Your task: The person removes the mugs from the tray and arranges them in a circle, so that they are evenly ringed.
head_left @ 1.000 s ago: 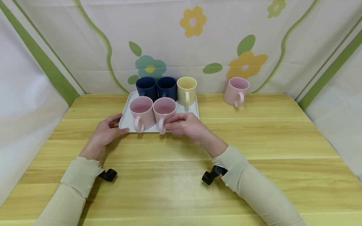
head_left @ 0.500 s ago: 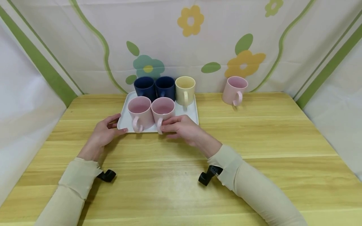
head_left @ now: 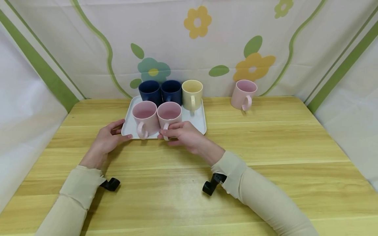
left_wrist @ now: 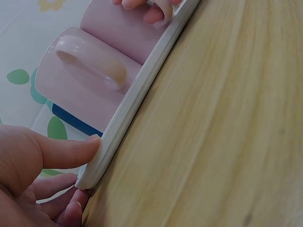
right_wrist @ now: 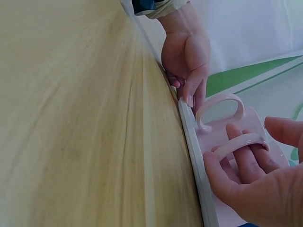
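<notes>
Pink and upright, the front right mug [head_left: 169, 113] stands on the tray [head_left: 197, 123], just beside the other front mug [head_left: 149, 124]. Your right hand [head_left: 188, 136] has its fingers hooked loosely through the handle [right_wrist: 242, 141], thumb apart from it. Your left hand [head_left: 107, 139] pinches the tray's near left corner, thumb on the rim. You seem to be settling that mug with the tray braced; next likely calls for slipping your fingers out without nudging its neighbour.

The left forearm [head_left: 69, 200] and right forearm [head_left: 262, 193] slant forward and inward. The left grip [head_left: 107, 139] pinches, thumb [left_wrist: 71, 152] above fingers [left_wrist: 54, 185]; the right grip [head_left: 189, 137] curls its fingers, its thumb apart.
</notes>
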A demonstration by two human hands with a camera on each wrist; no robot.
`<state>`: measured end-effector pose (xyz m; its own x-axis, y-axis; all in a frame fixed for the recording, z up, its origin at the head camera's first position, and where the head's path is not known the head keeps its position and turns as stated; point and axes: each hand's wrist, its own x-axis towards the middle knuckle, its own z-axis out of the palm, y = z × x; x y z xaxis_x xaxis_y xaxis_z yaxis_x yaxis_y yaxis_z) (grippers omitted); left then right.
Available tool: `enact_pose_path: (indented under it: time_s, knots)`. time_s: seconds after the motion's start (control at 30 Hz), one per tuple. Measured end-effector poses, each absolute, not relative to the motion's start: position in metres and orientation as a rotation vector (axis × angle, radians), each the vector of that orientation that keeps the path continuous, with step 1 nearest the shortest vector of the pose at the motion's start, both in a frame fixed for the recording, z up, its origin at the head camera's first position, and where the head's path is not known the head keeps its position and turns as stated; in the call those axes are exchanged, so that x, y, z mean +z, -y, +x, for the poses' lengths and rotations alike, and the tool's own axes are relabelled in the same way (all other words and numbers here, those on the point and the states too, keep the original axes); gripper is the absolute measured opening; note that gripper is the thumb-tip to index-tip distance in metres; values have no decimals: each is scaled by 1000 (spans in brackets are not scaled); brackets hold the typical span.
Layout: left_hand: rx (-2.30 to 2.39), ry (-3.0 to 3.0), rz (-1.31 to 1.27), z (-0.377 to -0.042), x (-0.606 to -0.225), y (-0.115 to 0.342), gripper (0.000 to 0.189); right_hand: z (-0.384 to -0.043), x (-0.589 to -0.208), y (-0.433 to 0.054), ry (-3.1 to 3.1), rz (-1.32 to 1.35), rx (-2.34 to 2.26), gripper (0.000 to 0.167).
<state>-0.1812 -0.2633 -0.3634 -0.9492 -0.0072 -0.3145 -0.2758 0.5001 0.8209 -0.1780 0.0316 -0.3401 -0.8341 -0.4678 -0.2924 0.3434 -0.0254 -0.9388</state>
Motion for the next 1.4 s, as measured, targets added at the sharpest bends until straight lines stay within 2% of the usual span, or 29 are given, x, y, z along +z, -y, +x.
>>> enact_pose_path:
  time_s: [0.13,0.37,0.9,1.4]
  knots:
    - [1414,-2486,-230,-182,-363,262,91,-177,-340,-31,-1730,-113,-1910,14]
    - [1409,-2496,-219,-184,-366,261,90,-174,-338,-33,-1820,-40,-1887,33]
    - [1413,-2499,-191,-182,-368,266,90,-170,-339,-44,-1944,-61,-1947,28]
    - [1414,-2493,-203,-183,-369,267,92,-157,-323,-77,-2042,-272,-1937,28]
